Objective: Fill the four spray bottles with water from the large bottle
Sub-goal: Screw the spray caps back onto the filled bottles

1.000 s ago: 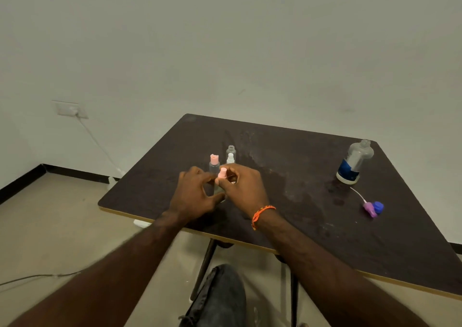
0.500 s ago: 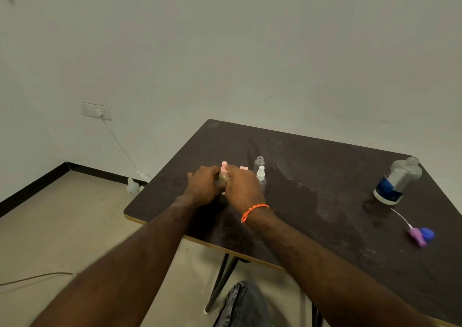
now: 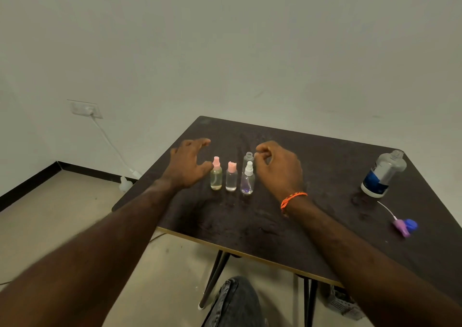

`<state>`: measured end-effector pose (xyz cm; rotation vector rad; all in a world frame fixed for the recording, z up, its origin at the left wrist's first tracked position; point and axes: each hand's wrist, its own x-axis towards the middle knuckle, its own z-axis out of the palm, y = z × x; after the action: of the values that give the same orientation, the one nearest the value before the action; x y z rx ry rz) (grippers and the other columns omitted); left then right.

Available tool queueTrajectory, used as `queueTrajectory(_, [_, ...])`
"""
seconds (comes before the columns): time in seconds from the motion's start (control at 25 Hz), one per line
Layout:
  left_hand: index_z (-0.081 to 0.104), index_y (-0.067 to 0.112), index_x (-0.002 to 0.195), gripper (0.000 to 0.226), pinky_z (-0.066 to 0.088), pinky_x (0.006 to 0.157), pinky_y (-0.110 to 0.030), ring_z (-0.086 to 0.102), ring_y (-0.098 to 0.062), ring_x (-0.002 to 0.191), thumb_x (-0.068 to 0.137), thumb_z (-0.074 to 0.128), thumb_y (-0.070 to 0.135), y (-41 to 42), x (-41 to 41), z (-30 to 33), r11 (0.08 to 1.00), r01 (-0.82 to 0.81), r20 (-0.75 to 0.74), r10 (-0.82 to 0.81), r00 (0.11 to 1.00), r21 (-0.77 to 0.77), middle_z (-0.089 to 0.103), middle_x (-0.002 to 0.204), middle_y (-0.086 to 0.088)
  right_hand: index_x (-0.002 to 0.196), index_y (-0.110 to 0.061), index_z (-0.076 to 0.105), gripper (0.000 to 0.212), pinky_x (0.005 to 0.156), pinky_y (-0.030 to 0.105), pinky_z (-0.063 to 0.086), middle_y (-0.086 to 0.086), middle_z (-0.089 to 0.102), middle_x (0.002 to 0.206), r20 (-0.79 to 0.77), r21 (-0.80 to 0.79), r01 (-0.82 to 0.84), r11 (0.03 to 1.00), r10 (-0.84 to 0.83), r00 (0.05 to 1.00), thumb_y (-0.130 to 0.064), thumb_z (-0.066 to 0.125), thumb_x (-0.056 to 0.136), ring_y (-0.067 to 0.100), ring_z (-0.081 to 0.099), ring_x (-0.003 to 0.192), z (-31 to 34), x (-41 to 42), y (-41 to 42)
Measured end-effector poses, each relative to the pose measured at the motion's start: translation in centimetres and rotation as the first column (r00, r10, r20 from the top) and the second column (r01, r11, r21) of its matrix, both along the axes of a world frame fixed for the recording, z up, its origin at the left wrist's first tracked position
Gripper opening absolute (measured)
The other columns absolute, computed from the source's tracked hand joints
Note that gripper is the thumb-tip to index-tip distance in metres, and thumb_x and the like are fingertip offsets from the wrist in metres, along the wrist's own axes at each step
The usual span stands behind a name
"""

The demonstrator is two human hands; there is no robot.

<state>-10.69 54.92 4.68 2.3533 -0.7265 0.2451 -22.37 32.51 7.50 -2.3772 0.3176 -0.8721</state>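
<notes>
Both hands have been lifted apart from the small spray bottles, which half a second ago were covered by them.

The left hand [image 3: 188, 165] is spread wide, empty, just beside the pink-capped bottle [image 3: 216, 175]; the right hand [image 3: 278, 168] is loosely curled, holding nothing, beside the uncapped bottle [image 3: 248, 158]. A second pink-capped bottle [image 3: 231, 176] and a white-capped bottle [image 3: 247, 181] are stood between the hands, upright. The large bottle [image 3: 383, 174] is seen open at three o'clock on the dark, wet-looking worktop [image 3: 312, 151], with a purple sprayer head [image 3: 405, 226] near it. A pale wall, a socket [image 3: 86, 108] and beige floor are seen behind.
</notes>
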Motion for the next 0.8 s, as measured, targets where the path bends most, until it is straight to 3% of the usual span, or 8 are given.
queueTrajectory(0.08, [0.056, 0.025, 0.143, 0.070, 0.026, 0.112, -0.049, 0.044, -0.018, 0.138, 0.087, 0.052, 0.068, -1.7, 1.0, 2.5, 0.999, -0.021, 0.076, 0.018, 0.997, 0.044, 0.061, 0.140, 0.006, 0.094, -0.035, 0.065, 0.013, 0.075, 0.036, 0.057, -0.017, 0.069, 0.083, -0.061, 0.074, 0.080, 0.994, -0.075, 0.995, -0.035, 0.058, 0.083, 0.011, 0.067, 0.081, 0.3, 1.6, -3.0])
queueTrajectory(0.2, [0.057, 0.028, 0.143, 0.053, 0.023, 0.114, -0.050, 0.040, -0.018, 0.143, 0.099, 0.055, 0.057, -5.8, 2.9, 5.3, 0.959, 0.047, 0.037, -0.059, 0.998, 0.280, 0.062, 0.140, 0.009, 0.091, -0.035, 0.066, 0.012, 0.084, 0.037, 0.057, -0.017, 0.069, 0.087, -0.237, 0.073, -0.029, 0.997, 0.045, 0.970, -0.028, 0.065, 0.081, 0.009, 0.067, 0.085, -0.7, 4.8, -6.0])
queueTrajectory(0.28, [0.052, 0.029, 0.148, 0.048, 0.019, 0.117, -0.053, 0.035, -0.021, 0.147, 0.101, 0.053, 0.037, -8.8, 4.3, 6.2, 0.887, 0.117, -0.037, -0.113, 0.993, 0.448, 0.059, 0.145, 0.005, 0.098, -0.032, 0.069, 0.022, 0.091, 0.036, 0.055, -0.014, 0.070, 0.094, -0.331, 0.077, -0.117, 0.990, 0.136, 0.934, -0.024, 0.074, 0.078, 0.011, 0.068, 0.092, -1.7, 6.9, -6.7])
queueTrajectory(0.4, [0.049, 0.031, 0.150, 0.059, 0.018, 0.119, -0.056, 0.038, -0.021, 0.146, 0.093, 0.051, 0.017, -11.7, 6.1, 6.8, 0.740, 0.168, -0.081, -0.152, 0.985, 0.651, 0.058, 0.147, 0.006, 0.114, -0.023, 0.069, 0.039, 0.094, 0.033, 0.052, -0.006, 0.072, 0.111, -0.419, 0.080, -0.202, 0.976, 0.217, 0.882, -0.020, 0.081, 0.076, 0.015, 0.067, 0.103, -3.2, 9.4, -7.0])
queueTrajectory(0.56, [0.053, 0.032, 0.146, 0.064, 0.024, 0.110, -0.053, 0.052, -0.014, 0.136, 0.087, 0.053, 0.007, -13.0, 7.9, 5.6, 0.657, 0.231, -0.141, -0.187, 0.972, 0.718, 0.065, 0.135, 0.016, 0.116, -0.018, 0.068, 0.045, 0.093, 0.032, 0.053, -0.002, 0.071, 0.113, -0.450, 0.106, -0.264, 0.959, 0.283, 0.847, -0.024, 0.084, 0.074, 0.015, 0.066, 0.102, -5.1, 11.6, -6.9])
queueTrajectory(0.68, [0.054, 0.036, 0.144, 0.068, 0.026, 0.109, -0.052, 0.053, -0.012, 0.134, 0.084, 0.051, 0.004, -13.1, 8.2, 4.9, 0.648, 0.278, -0.183, -0.212, 0.960, 0.709, 0.066, 0.133, 0.020, 0.102, -0.021, 0.071, 0.030, 0.086, 0.035, 0.056, -0.003, 0.073, 0.099, -0.399, 0.137, -0.253, 0.958, 0.287, 0.871, -0.025, 0.083, 0.074, 0.014, 0.067, 0.091, -5.9, 11.8, -6.7])
queueTrajectory(0.8, [0.054, 0.033, 0.146, 0.061, 0.026, 0.113, -0.053, 0.051, -0.015, 0.137, 0.091, 0.049, 0.008, -13.7, 7.2, 5.5, 0.666, 0.285, -0.167, -0.236, 0.957, 0.689, 0.064, 0.139, 0.014, 0.102, -0.021, 0.070, 0.029, 0.083, 0.032, 0.055, -0.002, 0.073, 0.098, -0.372, 0.131, -0.229, 0.965, 0.262, 0.890, -0.024, 0.082, 0.075, 0.013, 0.066, 0.089, -5.7, 10.7, -7.2])
